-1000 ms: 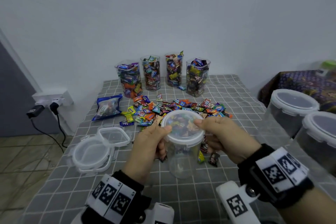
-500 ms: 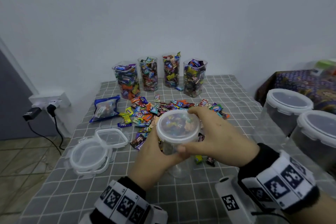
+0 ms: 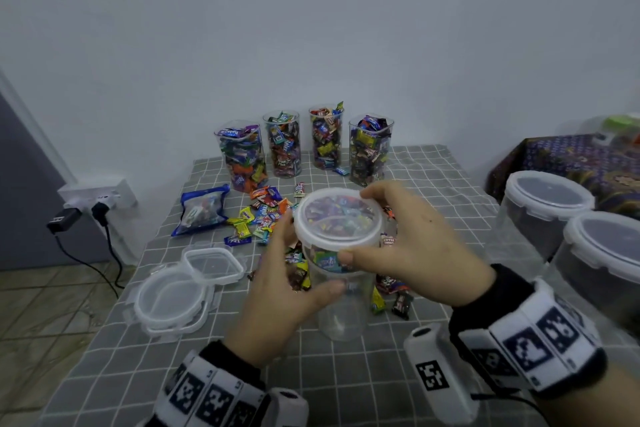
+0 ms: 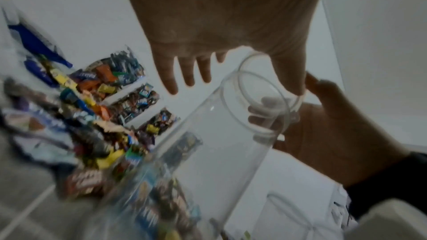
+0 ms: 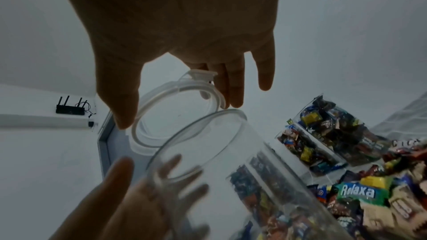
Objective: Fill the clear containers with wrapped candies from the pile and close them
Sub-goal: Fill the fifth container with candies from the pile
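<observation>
Empty clear container (image 3: 341, 308) upright, round translucent lid (image 3: 337, 217) just above its mouth, candy pile (image 3: 263, 215) behind

You've got four tall clear containers (image 3: 241, 156) packed with candy along wall, none lidded. One empty clear container (image 3: 341, 302) in your two hands, one round lid (image 3: 337, 217) at its mouth. Two spare lids (image 3: 173, 298) at left: one round, one square. One blue bag (image 3: 202, 209). One loose candy pile (image 3: 263, 215), pieces too many to count. Two big lidded tubs (image 3: 547, 198) at right.
</observation>
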`<move>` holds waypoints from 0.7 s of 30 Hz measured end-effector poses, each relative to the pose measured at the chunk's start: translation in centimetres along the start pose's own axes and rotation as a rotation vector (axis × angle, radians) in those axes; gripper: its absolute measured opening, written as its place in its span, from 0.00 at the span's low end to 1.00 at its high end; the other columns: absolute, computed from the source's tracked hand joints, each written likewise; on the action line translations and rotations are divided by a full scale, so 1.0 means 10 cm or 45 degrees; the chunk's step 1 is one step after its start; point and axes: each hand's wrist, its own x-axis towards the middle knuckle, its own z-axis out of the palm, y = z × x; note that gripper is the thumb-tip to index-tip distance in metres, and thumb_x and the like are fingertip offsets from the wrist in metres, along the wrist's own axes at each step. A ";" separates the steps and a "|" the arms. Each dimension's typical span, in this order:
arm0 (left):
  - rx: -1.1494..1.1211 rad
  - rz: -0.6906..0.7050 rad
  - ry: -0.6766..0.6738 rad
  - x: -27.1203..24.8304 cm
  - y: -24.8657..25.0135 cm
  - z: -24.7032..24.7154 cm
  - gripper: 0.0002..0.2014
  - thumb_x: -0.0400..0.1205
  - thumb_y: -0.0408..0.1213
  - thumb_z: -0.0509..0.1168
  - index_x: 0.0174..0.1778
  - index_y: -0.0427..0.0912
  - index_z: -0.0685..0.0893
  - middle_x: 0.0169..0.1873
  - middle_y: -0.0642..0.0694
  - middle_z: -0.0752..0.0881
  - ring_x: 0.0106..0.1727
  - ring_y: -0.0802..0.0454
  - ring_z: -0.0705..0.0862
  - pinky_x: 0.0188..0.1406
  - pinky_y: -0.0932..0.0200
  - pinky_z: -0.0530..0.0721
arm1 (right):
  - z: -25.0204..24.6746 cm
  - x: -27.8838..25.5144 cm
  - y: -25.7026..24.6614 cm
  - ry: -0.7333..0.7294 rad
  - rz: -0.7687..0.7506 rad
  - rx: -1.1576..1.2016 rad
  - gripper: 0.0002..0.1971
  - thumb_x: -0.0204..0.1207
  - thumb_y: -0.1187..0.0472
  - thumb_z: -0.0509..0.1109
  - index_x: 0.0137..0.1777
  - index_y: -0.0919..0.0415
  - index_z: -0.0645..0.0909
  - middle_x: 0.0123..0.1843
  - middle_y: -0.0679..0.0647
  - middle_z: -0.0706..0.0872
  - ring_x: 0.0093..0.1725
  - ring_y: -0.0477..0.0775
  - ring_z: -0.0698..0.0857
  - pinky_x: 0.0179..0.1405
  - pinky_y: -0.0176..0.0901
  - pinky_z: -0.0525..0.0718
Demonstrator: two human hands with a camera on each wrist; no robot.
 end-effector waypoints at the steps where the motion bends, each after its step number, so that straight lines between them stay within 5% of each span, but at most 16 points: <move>1: 0.074 0.084 0.081 0.00 0.04 -0.06 0.48 0.61 0.66 0.74 0.76 0.67 0.61 0.72 0.65 0.72 0.73 0.62 0.71 0.68 0.49 0.76 | 0.00 0.00 -0.02 -0.017 -0.003 0.008 0.35 0.57 0.39 0.81 0.61 0.48 0.70 0.54 0.39 0.77 0.52 0.35 0.74 0.51 0.27 0.71; 4: 0.509 0.499 0.311 0.04 0.18 -0.24 0.27 0.72 0.52 0.68 0.68 0.61 0.73 0.69 0.58 0.74 0.72 0.62 0.71 0.70 0.56 0.73 | 0.02 0.00 -0.10 -0.082 -0.019 0.058 0.31 0.60 0.43 0.80 0.59 0.46 0.69 0.51 0.32 0.76 0.52 0.34 0.75 0.52 0.24 0.72; 6: 0.692 0.743 0.427 0.08 0.25 -0.34 0.16 0.77 0.42 0.65 0.60 0.51 0.79 0.60 0.55 0.79 0.63 0.58 0.78 0.63 0.56 0.77 | 0.06 0.02 -0.16 -0.139 -0.034 0.065 0.36 0.57 0.36 0.79 0.62 0.45 0.68 0.51 0.28 0.73 0.53 0.32 0.74 0.51 0.21 0.71; 9: 0.810 0.837 0.553 0.10 0.24 -0.53 0.09 0.80 0.36 0.63 0.53 0.44 0.84 0.48 0.48 0.85 0.50 0.56 0.81 0.51 0.60 0.79 | 0.15 0.04 -0.16 -0.228 -0.069 0.017 0.50 0.52 0.24 0.62 0.74 0.50 0.65 0.65 0.36 0.74 0.64 0.35 0.71 0.58 0.28 0.69; 12: 1.003 0.690 0.670 0.10 0.14 -0.85 0.10 0.81 0.36 0.62 0.48 0.36 0.87 0.40 0.41 0.87 0.42 0.53 0.80 0.43 0.61 0.74 | 0.21 0.02 -0.07 -0.241 -0.084 -0.118 0.51 0.56 0.23 0.53 0.78 0.52 0.62 0.74 0.45 0.71 0.71 0.42 0.69 0.66 0.38 0.67; 16: 1.360 0.423 0.792 0.15 -0.12 -1.30 0.11 0.81 0.38 0.61 0.45 0.36 0.87 0.37 0.40 0.86 0.36 0.40 0.83 0.31 0.51 0.76 | 0.26 -0.03 0.06 -0.201 -0.124 -0.219 0.47 0.60 0.24 0.50 0.74 0.54 0.67 0.70 0.48 0.73 0.70 0.48 0.69 0.65 0.38 0.65; 21: 1.620 -0.014 0.614 0.31 -0.49 -1.63 0.03 0.79 0.29 0.67 0.42 0.33 0.84 0.38 0.32 0.82 0.33 0.32 0.82 0.26 0.49 0.71 | 0.33 -0.04 0.10 -0.211 -0.172 -0.202 0.44 0.63 0.26 0.52 0.74 0.54 0.68 0.72 0.48 0.72 0.72 0.45 0.67 0.70 0.36 0.62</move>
